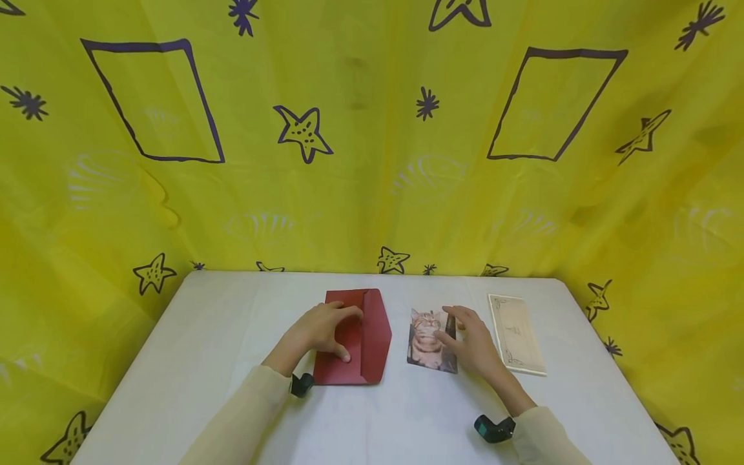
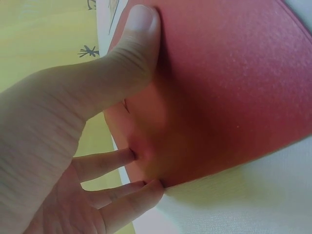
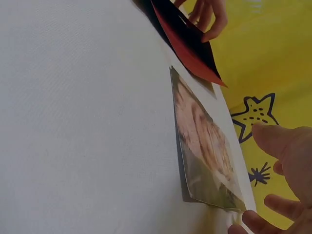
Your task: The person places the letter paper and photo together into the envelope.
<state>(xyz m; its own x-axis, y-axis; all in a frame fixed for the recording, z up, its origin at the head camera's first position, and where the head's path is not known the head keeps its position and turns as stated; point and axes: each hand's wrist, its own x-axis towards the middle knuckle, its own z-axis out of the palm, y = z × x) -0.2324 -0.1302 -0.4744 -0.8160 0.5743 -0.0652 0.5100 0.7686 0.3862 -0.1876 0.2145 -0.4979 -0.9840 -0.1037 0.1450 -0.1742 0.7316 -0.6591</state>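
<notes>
In the head view my left hand [image 1: 322, 328] rests over a red envelope [image 1: 376, 336], whose flap points right. The left wrist view has the thumb [image 2: 141, 29] against the envelope's face, with fingertips [image 2: 155, 187] spread along one edge. A photo card [image 1: 426, 345] with a ginger cat on it lies to the right of the envelope. At this card's right side is my right hand [image 1: 469, 342], thumb and fingers apart. From the right wrist, its fingertips show close to one corner of the cat card [image 3: 204, 136], with nothing gripped between them.
A cream-coloured slim card or packet [image 1: 517, 336] with ornamental corners lies right of my right hand. All of it lies on a white-covered table [image 1: 192, 361]. Behind and on both sides hangs a yellow curtain [image 1: 360, 194] printed with starfish.
</notes>
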